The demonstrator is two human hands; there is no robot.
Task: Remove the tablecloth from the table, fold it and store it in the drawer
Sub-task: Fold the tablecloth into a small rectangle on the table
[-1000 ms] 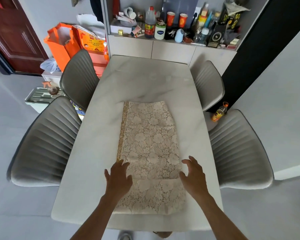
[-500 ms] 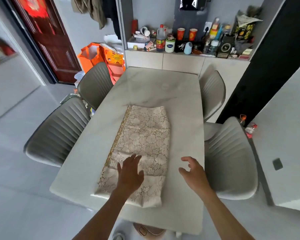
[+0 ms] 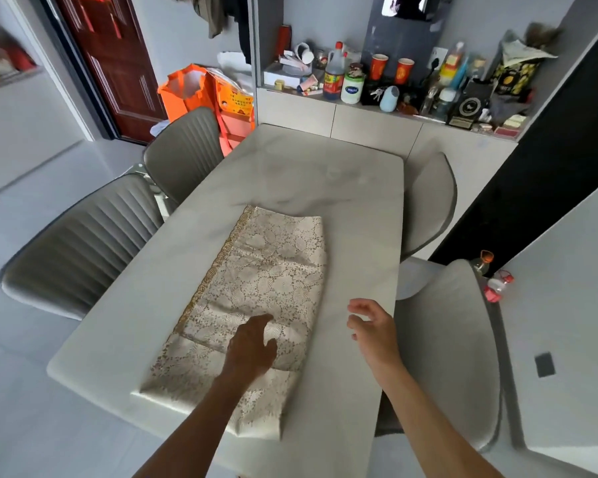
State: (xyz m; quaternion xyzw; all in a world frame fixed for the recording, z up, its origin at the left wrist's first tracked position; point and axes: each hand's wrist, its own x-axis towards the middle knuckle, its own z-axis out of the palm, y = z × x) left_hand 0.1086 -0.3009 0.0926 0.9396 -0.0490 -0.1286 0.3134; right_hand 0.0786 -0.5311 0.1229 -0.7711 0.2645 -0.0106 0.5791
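A beige lace tablecloth (image 3: 256,288) with a gold trim on its left edge lies folded into a long strip on the pale marble table (image 3: 325,174). Its near end hangs slightly over the table's front edge. My left hand (image 3: 251,343) rests flat on the near part of the cloth, fingers spread. My right hand (image 3: 373,327) hovers to the right of the cloth, above bare tabletop, with fingers loosely curled and nothing in them. No drawer is clearly identifiable in view.
Grey padded chairs stand on both sides: two on the left (image 3: 83,243) (image 3: 183,150) and two on the right (image 3: 453,339) (image 3: 428,201). A cluttered cabinet counter (image 3: 377,112) lies beyond the table's far end. Orange bags (image 3: 204,94) stand at the back left.
The view has swung leftward and the cloth now lies at an angle. My left hand moved from the cloth's left edge onto its middle. My right hand came off the cloth to its right.
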